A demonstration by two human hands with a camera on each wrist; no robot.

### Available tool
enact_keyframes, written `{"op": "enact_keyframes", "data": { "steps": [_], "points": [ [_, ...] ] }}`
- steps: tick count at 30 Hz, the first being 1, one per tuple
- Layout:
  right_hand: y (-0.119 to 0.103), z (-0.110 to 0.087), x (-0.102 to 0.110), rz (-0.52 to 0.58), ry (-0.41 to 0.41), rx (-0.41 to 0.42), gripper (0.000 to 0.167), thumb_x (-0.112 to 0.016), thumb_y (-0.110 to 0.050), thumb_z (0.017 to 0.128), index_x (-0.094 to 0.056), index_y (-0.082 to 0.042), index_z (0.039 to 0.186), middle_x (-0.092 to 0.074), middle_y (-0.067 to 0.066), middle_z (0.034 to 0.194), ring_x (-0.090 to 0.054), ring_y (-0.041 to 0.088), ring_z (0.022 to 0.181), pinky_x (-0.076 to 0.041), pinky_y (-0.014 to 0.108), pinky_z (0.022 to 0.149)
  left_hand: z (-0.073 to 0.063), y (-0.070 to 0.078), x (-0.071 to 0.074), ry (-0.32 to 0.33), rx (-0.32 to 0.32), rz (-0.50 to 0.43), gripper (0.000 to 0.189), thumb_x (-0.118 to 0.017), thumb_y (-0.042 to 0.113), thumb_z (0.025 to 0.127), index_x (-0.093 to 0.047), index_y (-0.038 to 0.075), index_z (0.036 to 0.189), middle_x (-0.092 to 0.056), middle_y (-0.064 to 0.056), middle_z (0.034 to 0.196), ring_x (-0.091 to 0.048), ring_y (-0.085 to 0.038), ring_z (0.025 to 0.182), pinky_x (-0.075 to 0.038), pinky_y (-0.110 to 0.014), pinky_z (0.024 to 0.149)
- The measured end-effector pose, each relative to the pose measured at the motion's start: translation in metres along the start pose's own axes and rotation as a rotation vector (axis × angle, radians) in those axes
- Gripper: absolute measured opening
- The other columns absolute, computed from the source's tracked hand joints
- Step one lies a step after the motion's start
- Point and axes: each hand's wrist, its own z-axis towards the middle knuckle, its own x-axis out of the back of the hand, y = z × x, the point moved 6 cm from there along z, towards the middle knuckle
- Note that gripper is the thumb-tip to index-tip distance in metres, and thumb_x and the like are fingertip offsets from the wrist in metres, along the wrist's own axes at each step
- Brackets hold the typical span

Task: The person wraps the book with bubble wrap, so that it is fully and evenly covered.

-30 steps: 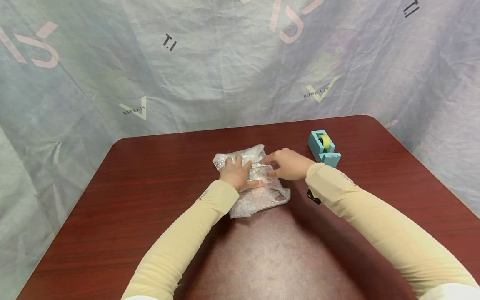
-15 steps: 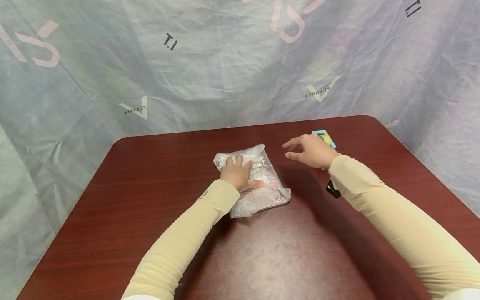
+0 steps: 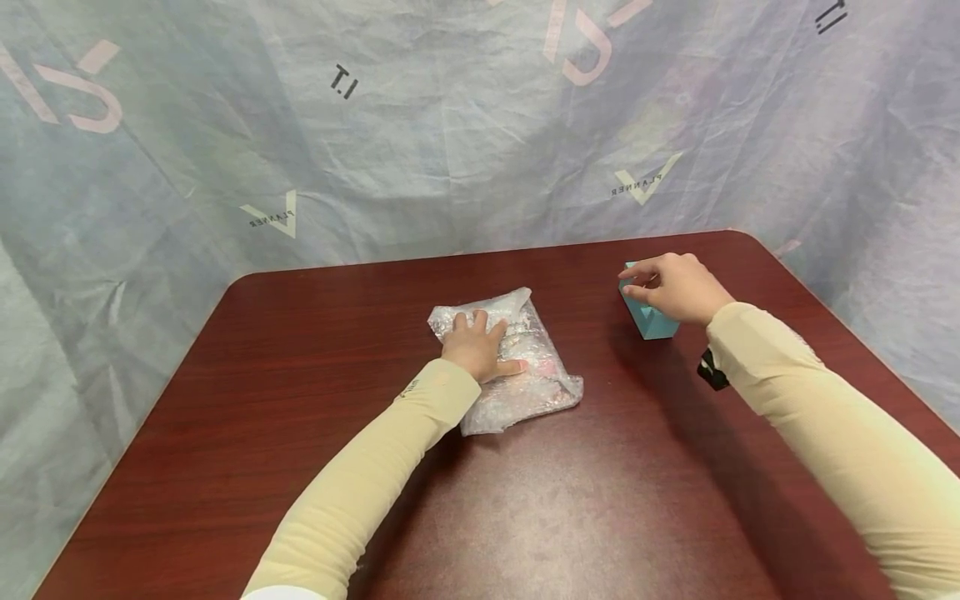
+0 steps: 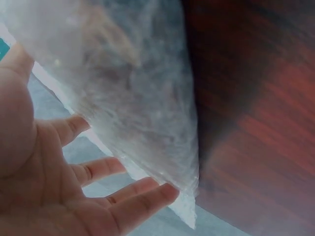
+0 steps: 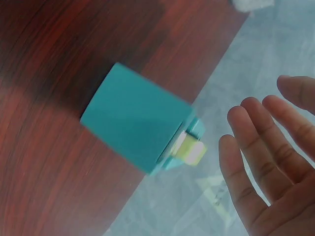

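Note:
A bubble-wrap parcel (image 3: 525, 392) lies folded on the table, with something pinkish faintly showing through it. My left hand (image 3: 474, 348) rests on top of the parcel with its fingers spread. In the left wrist view, the fingertips (image 4: 167, 192) touch the wrap (image 4: 142, 108). Over at the right, my right hand (image 3: 678, 287) hovers above a teal tape dispenser (image 3: 656, 323) and hides most of it. The right wrist view has the dispenser (image 5: 138, 118) with its yellow tape roll (image 5: 191, 149) apart from the relaxed fingers (image 5: 246, 128).
Both hands work over a reddish-brown wooden table (image 3: 315, 350). A grey printed sheet (image 3: 450, 133) hangs behind its far edge. A dark strap piece (image 3: 711, 371) sits under the right wrist.
My right hand has left the parcel and moved right, to above the tape dispenser. The left hand stays on the bubble wrap, which has not moved.

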Motion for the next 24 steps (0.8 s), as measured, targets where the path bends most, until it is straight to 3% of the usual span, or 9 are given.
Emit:
{"op": "enact_keyframes", "data": {
  "steps": [6,11,15,19,24],
  "points": [
    [0.013,-0.005,0.013,-0.033,0.038,-0.064,0.036,-0.066,-0.022,0.099,-0.068,0.0,0.128,-0.073,0.02,0.105,-0.067,0.029,0.084,-0.052,0.047,0.068,0.0,0.0,0.001,0.002,0.001,0.0,0.087,-0.055,0.071,0.093,-0.033,0.023,0.161,-0.029,-0.017,0.161,-0.034,-0.043,0.139,-0.049,-0.051,0.098],
    [0.027,-0.011,0.02,-0.058,0.026,-0.194,0.038,-0.066,-0.028,0.098,-0.071,0.0,0.123,-0.075,0.015,0.093,-0.068,0.032,0.085,-0.05,0.054,0.071,-0.001,0.0,0.001,0.007,0.001,0.002,0.086,-0.055,0.07,0.093,-0.033,0.022,0.161,-0.029,-0.017,0.161,-0.035,-0.043,0.139,-0.05,-0.051,0.098],
    [0.039,-0.016,0.018,-0.074,-0.004,-0.277,0.041,-0.065,-0.031,0.097,-0.072,0.003,0.118,-0.072,0.023,0.105,-0.062,0.045,0.1,-0.049,0.059,0.077,0.0,-0.001,0.001,0.01,0.003,0.006,0.086,-0.055,0.07,0.093,-0.033,0.022,0.161,-0.03,-0.016,0.161,-0.035,-0.042,0.138,-0.05,-0.051,0.098],
    [0.05,-0.019,0.015,-0.095,-0.042,-0.334,0.049,-0.063,-0.035,0.098,-0.069,0.007,0.122,-0.062,0.033,0.124,-0.057,0.052,0.108,-0.05,0.06,0.079,0.0,0.0,0.0,0.012,0.003,0.009,0.086,-0.055,0.07,0.093,-0.034,0.022,0.161,-0.03,-0.016,0.16,-0.036,-0.042,0.138,-0.05,-0.05,0.098],
    [0.057,-0.019,0.008,-0.093,-0.098,-0.356,0.055,-0.06,-0.037,0.099,-0.064,0.01,0.127,-0.055,0.037,0.131,-0.052,0.057,0.114,-0.049,0.062,0.083,0.0,0.0,-0.001,0.007,0.003,0.014,0.086,-0.055,0.07,0.093,-0.033,0.022,0.161,-0.03,-0.016,0.16,-0.036,-0.042,0.138,-0.05,-0.05,0.098]
  ]
}}
